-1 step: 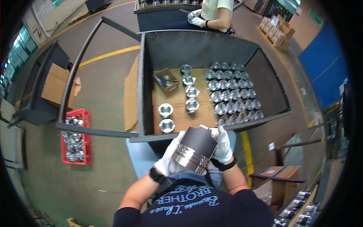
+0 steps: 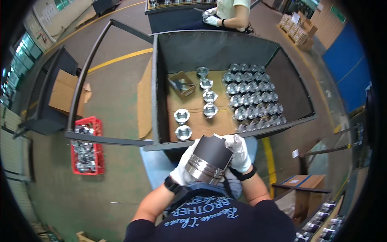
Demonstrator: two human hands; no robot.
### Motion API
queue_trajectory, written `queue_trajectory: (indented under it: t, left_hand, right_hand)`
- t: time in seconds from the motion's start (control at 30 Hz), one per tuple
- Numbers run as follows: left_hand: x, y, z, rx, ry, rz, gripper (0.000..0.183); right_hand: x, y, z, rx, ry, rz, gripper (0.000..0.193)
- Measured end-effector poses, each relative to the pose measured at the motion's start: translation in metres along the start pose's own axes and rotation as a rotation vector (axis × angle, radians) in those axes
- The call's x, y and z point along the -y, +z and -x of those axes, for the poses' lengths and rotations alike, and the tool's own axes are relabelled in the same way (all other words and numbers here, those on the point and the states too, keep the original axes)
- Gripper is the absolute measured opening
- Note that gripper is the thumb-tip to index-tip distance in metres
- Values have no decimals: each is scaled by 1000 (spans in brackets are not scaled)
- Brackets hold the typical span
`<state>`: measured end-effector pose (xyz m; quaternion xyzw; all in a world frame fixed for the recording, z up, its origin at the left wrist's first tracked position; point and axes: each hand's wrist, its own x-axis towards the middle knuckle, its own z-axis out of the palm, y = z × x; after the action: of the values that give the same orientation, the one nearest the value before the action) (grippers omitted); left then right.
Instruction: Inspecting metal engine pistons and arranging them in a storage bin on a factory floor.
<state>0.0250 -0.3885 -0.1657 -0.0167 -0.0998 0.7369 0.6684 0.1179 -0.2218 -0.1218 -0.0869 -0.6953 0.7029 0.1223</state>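
A large piston [image 2: 211, 155], dark grey on its skirt and shiny metal at its grooved end, is held tilted in front of my chest. My left hand [image 2: 184, 167], in a white glove, grips its left side, with most of the fingers hidden behind it. On its right side my right hand [image 2: 238, 153], also gloved, is closed against the upper edge, thumb and fingertips raised. Just beyond my hands, inside a grey metal cart [image 2: 217, 40], several pistons stand in close rows [image 2: 252, 92] on the right. A loose column of pistons [image 2: 209, 97] stands in the middle; two more [image 2: 182, 124] are near the front left.
A small cardboard box [image 2: 182, 85] with small parts lies inside the cart. A metal frame [image 2: 109, 138] juts out from the cart's left side. On the floor at left sits a red crate [image 2: 98, 147] of metal parts. A person [image 2: 231, 16] works beyond the cart.
The whole scene sits slightly further right in the picture. Both hands keep hold of the piston.
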Motion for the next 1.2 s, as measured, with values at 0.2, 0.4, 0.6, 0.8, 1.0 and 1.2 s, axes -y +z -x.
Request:
queue_trajectory:
  t: [0.2,0.4,0.6,0.8,1.0,1.2]
  left_hand:
    - [-6,21,3,-327,226,57,64]
    - [-34,9,35,-215,302,-335,69]
    - [-19,35,34,-560,779,-1392,41]
    - [-16,55,31,-586,844,-765,38]
    - [-14,60,29,-507,868,-594,37]
    - [-8,70,22,-598,943,-640,45]
  right_hand:
    - [15,16,-21,10,-399,101,49]
    - [-5,44,1,-247,-476,427,50]
    - [12,73,1,-78,-741,651,51]
    - [4,57,-5,-261,-737,670,46]
    - [-4,58,5,-167,-621,527,60]
    - [-9,62,2,-143,-468,410,81]
